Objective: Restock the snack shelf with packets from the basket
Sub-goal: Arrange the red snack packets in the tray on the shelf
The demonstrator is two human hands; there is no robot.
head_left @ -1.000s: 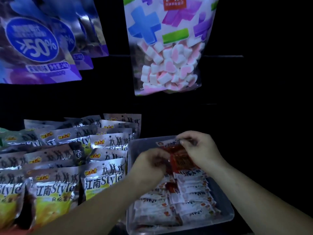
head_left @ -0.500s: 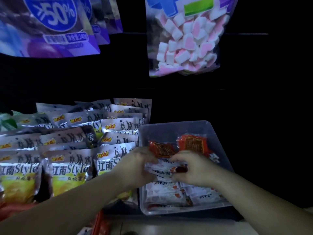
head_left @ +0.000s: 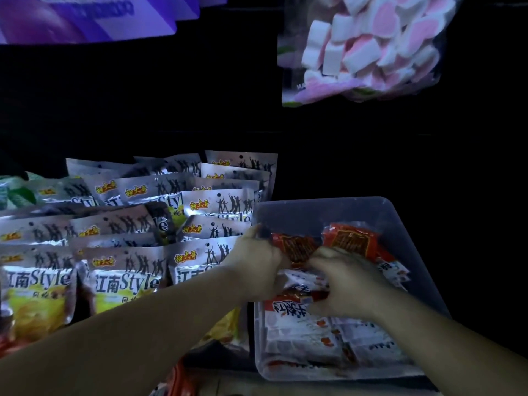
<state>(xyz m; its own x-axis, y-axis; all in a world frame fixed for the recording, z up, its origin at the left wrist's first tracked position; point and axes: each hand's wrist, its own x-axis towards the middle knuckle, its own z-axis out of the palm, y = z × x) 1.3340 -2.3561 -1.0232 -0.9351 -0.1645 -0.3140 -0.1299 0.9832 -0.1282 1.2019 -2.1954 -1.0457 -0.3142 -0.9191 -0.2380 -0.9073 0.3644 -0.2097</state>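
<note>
A clear plastic bin [head_left: 400, 221] stands on the shelf at the lower right, filled with small red-and-white snack packets [head_left: 303, 332]. Two red packets [head_left: 351, 241] stand upright at its back. My left hand [head_left: 257, 267] and my right hand [head_left: 345, 284] are both inside the bin, close together. Their fingers are closed on the white-and-red packets [head_left: 297, 284] between them. What lies under my palms is hidden.
Rows of silver and yellow "Style" snack bags [head_left: 120, 275] fill the shelf to the left of the bin. A bag of pink and white marshmallows [head_left: 365, 50] hangs above right. Purple bags [head_left: 94, 18] hang at the top left. The background is dark.
My hands dropped from the red packet at the bin's back to the packets in the middle. The view tilted down and moved closer.
</note>
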